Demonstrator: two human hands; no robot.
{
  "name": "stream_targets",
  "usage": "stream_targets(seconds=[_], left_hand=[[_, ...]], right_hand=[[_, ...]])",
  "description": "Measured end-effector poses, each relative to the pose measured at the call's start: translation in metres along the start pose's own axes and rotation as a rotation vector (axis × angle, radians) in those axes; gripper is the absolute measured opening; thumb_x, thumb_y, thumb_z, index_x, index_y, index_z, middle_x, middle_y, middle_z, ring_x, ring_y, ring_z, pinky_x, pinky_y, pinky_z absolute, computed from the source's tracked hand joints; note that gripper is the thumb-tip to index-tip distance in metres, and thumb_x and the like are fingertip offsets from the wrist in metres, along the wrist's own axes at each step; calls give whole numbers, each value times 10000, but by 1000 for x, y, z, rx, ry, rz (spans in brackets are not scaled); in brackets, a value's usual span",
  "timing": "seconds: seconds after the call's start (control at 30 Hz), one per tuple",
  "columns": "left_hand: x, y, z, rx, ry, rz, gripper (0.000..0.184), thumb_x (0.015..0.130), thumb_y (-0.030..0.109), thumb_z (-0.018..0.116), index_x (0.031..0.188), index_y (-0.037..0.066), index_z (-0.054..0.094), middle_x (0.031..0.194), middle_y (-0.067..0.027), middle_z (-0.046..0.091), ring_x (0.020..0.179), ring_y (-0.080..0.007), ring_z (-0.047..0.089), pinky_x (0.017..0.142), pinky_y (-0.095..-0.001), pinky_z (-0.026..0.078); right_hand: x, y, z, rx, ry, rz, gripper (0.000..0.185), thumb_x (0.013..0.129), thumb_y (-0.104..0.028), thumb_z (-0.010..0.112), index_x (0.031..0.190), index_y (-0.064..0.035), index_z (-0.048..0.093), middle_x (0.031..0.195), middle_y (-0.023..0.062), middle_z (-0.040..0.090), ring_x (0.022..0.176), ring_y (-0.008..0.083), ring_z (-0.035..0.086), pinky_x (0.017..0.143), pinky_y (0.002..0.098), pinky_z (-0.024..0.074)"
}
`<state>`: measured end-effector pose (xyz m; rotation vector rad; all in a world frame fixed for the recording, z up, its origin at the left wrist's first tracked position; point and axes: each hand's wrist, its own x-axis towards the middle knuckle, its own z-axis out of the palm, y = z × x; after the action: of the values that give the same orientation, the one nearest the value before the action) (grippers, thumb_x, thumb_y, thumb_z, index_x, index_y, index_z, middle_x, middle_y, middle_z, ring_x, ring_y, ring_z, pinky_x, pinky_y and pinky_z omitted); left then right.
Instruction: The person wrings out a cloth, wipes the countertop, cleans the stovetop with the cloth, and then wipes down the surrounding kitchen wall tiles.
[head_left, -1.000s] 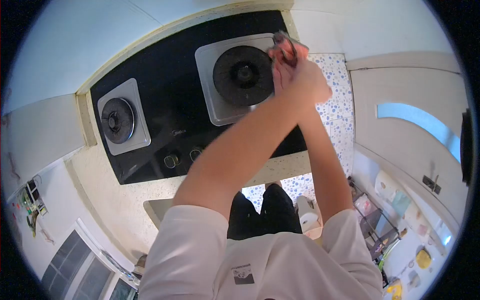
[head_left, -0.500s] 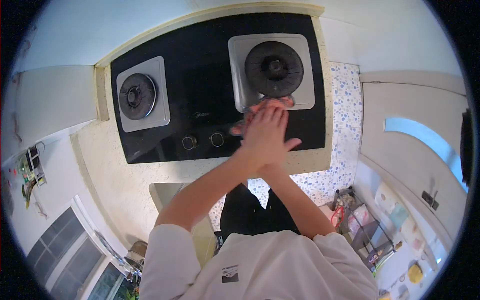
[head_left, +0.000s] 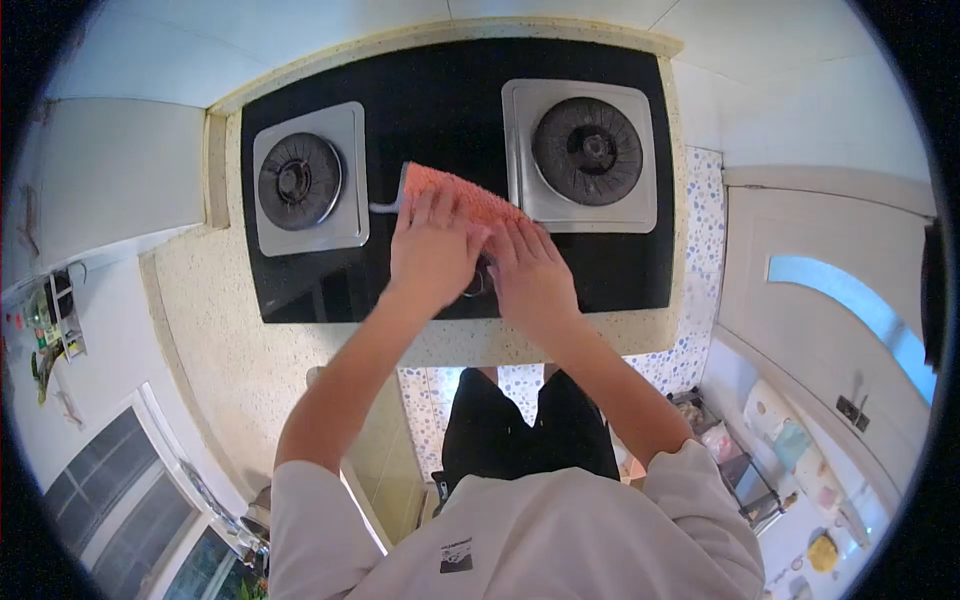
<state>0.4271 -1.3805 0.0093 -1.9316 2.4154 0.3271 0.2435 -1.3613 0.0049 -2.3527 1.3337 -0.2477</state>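
Note:
A fluffy coral-pink cleaning cloth (head_left: 470, 203) with a grey edge and a small loop at its left lies spread across the middle of the black gas stove (head_left: 435, 110). Over its left part, my left hand (head_left: 432, 258) has its fingers on the cloth and holds it. My right hand (head_left: 535, 280) grips the cloth's right end, close beside the left hand. The thumbs come near each other at the lower edge. Behind my hands a control knob (head_left: 478, 280) shows in part; the other knob is hidden.
A left burner (head_left: 298, 182) and a larger right burner (head_left: 588, 150) sit on steel plates. A pale speckled counter (head_left: 215, 320) surrounds the stove. To the right are a door (head_left: 820, 270) and a wire rack (head_left: 745, 470); windows (head_left: 130, 490) are at lower left.
My hands, stacked on the bunched cloth by the right burner before, have separated and moved left. The cloth is now spread between them in the middle of the stove. The view has shifted slightly.

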Motion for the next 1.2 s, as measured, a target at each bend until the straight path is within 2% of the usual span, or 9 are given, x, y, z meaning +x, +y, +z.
stream_targets(seconds=[0.2,0.4,0.5,0.67,0.77,0.87,0.93,1.07,1.2], left_hand=[[-13,-10,23,-169,65,91,448,1009,298,538,1392,89,640,1515,-147,542,1454,-382,428,1239,-535,275],[84,-46,28,-3,220,64,512,966,267,552,1450,106,589,1547,-137,513,1439,-390,431,1217,-540,306],[154,-69,26,23,230,-23,539,994,278,513,1502,101,531,1593,-134,465,1442,-391,434,1224,-532,298],[220,-100,51,-22,419,28,498,1033,322,465,1436,48,572,1481,-160,579,1365,-434,506,1194,-524,334],[204,-99,59,8,524,55,478,1022,315,474,1384,33,608,1399,-178,635,1295,-455,547,1174,-530,349],[128,-75,26,-16,322,34,471,1003,307,494,1356,28,633,1393,-205,625,1275,-451,546,1181,-553,329],[67,-57,19,-36,214,44,530,965,349,518,1363,21,639,1454,-190,573,1333,-415,492,1188,-624,267],[-45,-23,20,-158,74,31,557,987,324,530,1398,-47,594,1461,-245,557,1372,-464,445,1202,-609,291],[-41,-32,14,-177,-14,13,579,994,323,526,1433,-53,558,1494,-261,524,1385,-478,424,1216,-608,267]], right_hand=[[20,-13,23,-198,-47,-40,575,926,-151,481,1405,167,486,1489,364,471,1427,530,396,1237,553,273],[125,26,46,-94,281,-6,582,922,-151,493,1414,160,480,1471,389,458,1415,556,381,1233,577,265],[202,65,39,-186,317,-81,541,927,-151,497,1385,136,522,1402,344,526,1357,526,446,1214,551,310],[263,90,26,-254,365,-105,417,913,-166,526,1255,44,638,1289,228,638,1276,383,553,1156,470,397],[243,75,25,-147,324,-110,390,905,-153,537,1224,36,659,1256,231,650,1261,390,563,1139,485,412],[182,42,14,111,111,4,393,888,-114,550,1223,61,656,1297,264,624,1286,426,544,1161,501,399],[126,26,25,-1,135,-172,455,895,-89,557,1320,65,604,1381,269,576,1312,433,534,1123,476,449],[31,-15,40,32,-47,-149,488,862,-95,577,1304,112,603,1426,313,533,1378,463,464,1212,504,348],[52,-24,40,61,-44,-114,524,879,-124,593,1358,86,582,1473,289,509,1412,452,434,1211,525,343]])
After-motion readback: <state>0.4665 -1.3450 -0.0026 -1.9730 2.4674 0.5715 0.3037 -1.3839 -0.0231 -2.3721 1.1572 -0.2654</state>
